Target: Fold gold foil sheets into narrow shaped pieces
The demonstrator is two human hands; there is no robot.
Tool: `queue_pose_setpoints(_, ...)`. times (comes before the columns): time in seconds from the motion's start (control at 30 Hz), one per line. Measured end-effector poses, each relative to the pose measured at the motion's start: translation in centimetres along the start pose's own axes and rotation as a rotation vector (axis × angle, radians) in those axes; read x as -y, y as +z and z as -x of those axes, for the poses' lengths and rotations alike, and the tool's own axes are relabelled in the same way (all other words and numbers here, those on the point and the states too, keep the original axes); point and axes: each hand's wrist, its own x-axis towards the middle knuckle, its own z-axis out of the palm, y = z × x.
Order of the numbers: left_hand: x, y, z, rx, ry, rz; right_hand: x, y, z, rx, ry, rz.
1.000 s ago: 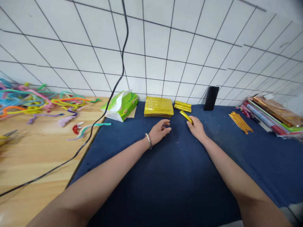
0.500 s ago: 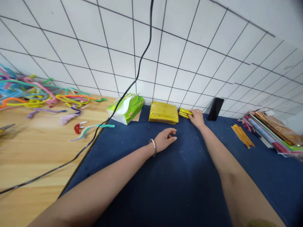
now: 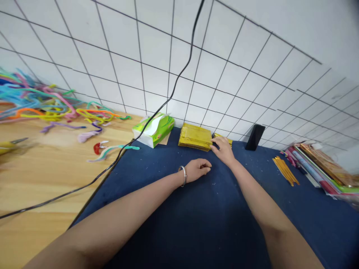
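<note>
Now, right hand (image 3: 223, 149): bent at the right edge of the gold foil stack (image 3: 194, 135); cannot tell whether pinching or only touching
Left hand (image 3: 198, 170): loosely open and half-curled, near the stack's front
Gold foil stack: lying on the dark blue tabletop (image 3: 196, 220), between green tissue pack (image 3: 164, 125) and gold foil strips (image 3: 230, 142)
Gold foil strips: partly hidden behind the right hand
Silver bangle (image 3: 184, 176): around the left wrist
</note>
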Motion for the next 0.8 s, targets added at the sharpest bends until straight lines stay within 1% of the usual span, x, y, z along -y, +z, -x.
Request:
queue_pose_setpoints(0.07,0.0,0.0,0.0,-0.004,0.003,-0.008,1.0,0.4,-1.0,0.000,-0.023,-0.034)
queue_pose_setpoints(0.13,0.0,-0.1,0.0,-0.007,0.007,-0.021,1.4,1.1,-2.3,0.023,-0.002,-0.058)
queue_pose_setpoints(0.2,0.0,-0.2,0.0,-0.007,0.012,-0.037,1.3,2.1,-3.6,0.074,0.028,-0.088)
queue_pose_setpoints(0.3,0.0,-0.2,0.0,-0.006,0.023,-0.057,0.8,3.9,-5.2,0.115,0.033,-0.104)
queue_pose_setpoints(0.4,0.0,-0.3,-0.1,-0.015,0.035,-0.075,0.4,5.7,-6.0,0.154,0.045,-0.126)
queue_pose_setpoints(0.5,-0.1,-0.4,-0.1,-0.021,0.048,-0.090,0.2,7.0,-5.9,0.155,0.080,-0.153)
queue_pose_setpoints(0.6,-0.2,-0.4,-0.1,-0.018,0.056,-0.105,0.0,7.4,-5.4,0.134,0.132,-0.188)
queue_pose_setpoints(0.8,-0.5,-0.6,-0.1,-0.003,0.056,-0.126,-0.2,6.6,-5.2,0.135,0.218,-0.266)
